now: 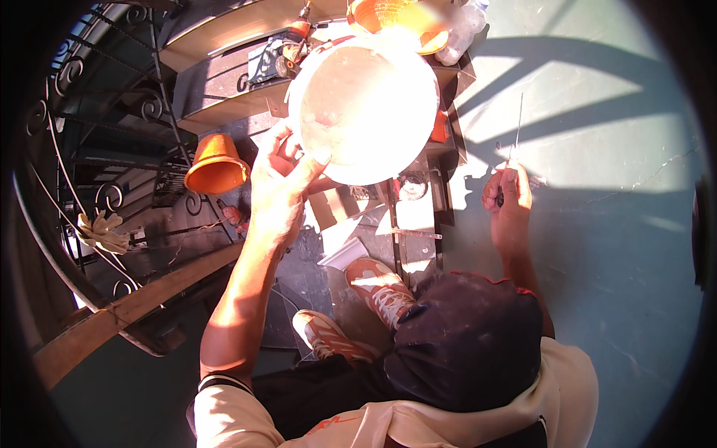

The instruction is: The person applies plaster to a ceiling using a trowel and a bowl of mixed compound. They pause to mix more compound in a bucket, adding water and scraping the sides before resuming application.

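My left hand [282, 164] is closed on the near left rim of a round white bucket [328, 112], with the thumb on the near side. Sunlight glares so strongly on the bucket that its contents cannot be made out. Beside the green wall, off to the right, my right hand [510, 193] is closed around a thin pointed tool [520, 123]. Its narrow shaft sticks up from the fingers; most of the handle is hidden in the grip.
Steps [224, 45] climb ahead, carrying a cordless drill [299, 30], an orange tub [373, 11] and a clear plastic bottle [464, 33]. Left are an orange bucket [215, 166], a scrolled iron railing [153, 108] and a pale glove [103, 233]. The green wall [620, 246] borders the right.
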Demonstrator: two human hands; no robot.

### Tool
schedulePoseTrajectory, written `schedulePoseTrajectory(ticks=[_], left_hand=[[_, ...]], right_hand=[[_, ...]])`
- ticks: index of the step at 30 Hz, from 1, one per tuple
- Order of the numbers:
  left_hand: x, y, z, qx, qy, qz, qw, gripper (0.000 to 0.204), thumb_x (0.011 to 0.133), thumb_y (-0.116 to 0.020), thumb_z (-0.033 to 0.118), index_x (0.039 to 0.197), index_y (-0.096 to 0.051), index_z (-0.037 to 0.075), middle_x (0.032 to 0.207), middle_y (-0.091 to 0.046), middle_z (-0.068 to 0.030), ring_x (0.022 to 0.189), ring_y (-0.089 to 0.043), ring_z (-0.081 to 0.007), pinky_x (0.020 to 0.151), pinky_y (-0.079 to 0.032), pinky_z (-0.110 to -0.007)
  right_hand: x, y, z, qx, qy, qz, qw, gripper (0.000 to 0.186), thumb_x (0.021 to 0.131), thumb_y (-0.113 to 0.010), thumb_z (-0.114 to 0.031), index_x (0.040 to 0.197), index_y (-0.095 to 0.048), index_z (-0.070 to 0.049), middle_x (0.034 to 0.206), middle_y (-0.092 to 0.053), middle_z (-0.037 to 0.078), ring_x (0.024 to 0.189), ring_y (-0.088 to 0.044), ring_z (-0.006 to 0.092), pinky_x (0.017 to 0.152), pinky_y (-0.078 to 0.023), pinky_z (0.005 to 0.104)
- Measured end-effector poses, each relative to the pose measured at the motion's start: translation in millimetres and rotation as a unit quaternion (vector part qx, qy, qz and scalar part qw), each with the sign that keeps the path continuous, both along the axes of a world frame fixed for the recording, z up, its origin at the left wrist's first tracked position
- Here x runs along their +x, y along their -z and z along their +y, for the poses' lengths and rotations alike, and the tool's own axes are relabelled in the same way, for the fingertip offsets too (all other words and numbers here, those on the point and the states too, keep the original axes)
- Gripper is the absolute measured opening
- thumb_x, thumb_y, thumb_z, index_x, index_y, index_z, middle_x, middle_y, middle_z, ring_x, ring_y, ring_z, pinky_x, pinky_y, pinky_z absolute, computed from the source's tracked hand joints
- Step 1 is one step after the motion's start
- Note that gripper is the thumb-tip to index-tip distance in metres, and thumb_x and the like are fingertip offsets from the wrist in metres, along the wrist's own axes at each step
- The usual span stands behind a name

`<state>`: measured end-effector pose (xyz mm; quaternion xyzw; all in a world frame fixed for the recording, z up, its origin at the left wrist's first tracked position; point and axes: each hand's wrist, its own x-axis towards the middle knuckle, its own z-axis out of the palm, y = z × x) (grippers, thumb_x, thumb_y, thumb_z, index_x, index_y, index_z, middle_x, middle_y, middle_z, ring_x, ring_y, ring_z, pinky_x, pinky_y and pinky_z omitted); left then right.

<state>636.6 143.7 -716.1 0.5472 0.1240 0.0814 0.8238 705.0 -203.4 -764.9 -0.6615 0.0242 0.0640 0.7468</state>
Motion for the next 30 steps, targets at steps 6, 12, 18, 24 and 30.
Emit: schedulePoseTrajectory(ticks=[6,12,18,24,30], left_hand=[[5,-13,26,-0.022,-0.06,-0.027,0.998,0.064,0.095,-0.074,0.008,0.149,-0.039,-0.001,0.139,-0.062,-0.0206,0.118,-0.07,-0.0297,0.082,-0.069,-0.041],[3,-23,66,0.039,-0.111,-0.012,0.993,0.062,0.097,-0.073,0.021,0.147,-0.043,0.0,0.139,-0.061,-0.0203,0.123,-0.068,-0.0316,0.091,-0.066,-0.048],[-3,-25,81,0.036,-0.149,-0.024,0.988,0.059,0.097,-0.074,0.023,0.144,-0.045,0.002,0.138,-0.062,-0.0203,0.121,-0.069,-0.0326,0.09,-0.066,-0.05],[-6,-30,89,0.036,-0.171,-0.007,0.985,0.063,0.097,-0.074,0.023,0.147,-0.042,0.003,0.139,-0.06,-0.0206,0.119,-0.07,-0.034,0.091,-0.065,-0.05],[-4,-32,90,0.02,-0.19,0.014,0.981,0.068,0.096,-0.075,0.025,0.149,-0.039,0.002,0.142,-0.057,-0.0179,0.122,-0.068,-0.0324,0.092,-0.065,-0.049]], right_hand=[[17,-2,-3,-0.081,-0.031,0.0,0.996,0.025,0.111,-0.055,-0.028,0.119,-0.058,-0.006,0.078,-0.051,-0.001,0.067,-0.044,0.0069,0.061,-0.039,0.0256],[52,-34,22,-0.097,-0.023,-0.017,0.995,0.035,0.109,-0.06,-0.023,0.135,-0.05,-0.004,0.085,-0.059,0.001,0.076,-0.051,0.0084,0.071,-0.043,0.0247],[123,-9,30,-0.131,-0.099,-0.058,0.985,0.028,0.109,-0.061,-0.03,0.123,-0.064,-0.006,0.086,-0.054,-0.005,0.078,-0.05,0.003,0.068,-0.043,0.0215],[230,-9,58,-0.528,-0.033,-0.236,0.815,0.052,0.092,-0.072,-0.036,0.132,-0.063,-0.005,0.121,-0.071,0.024,0.111,-0.07,0.041,0.097,-0.054,0.0466],[351,28,115,-0.71,-0.05,-0.303,0.634,0.038,0.087,-0.074,-0.032,0.117,-0.075,-0.008,0.122,-0.067,0.017,0.118,-0.064,0.0372,0.097,-0.05,0.0519]])
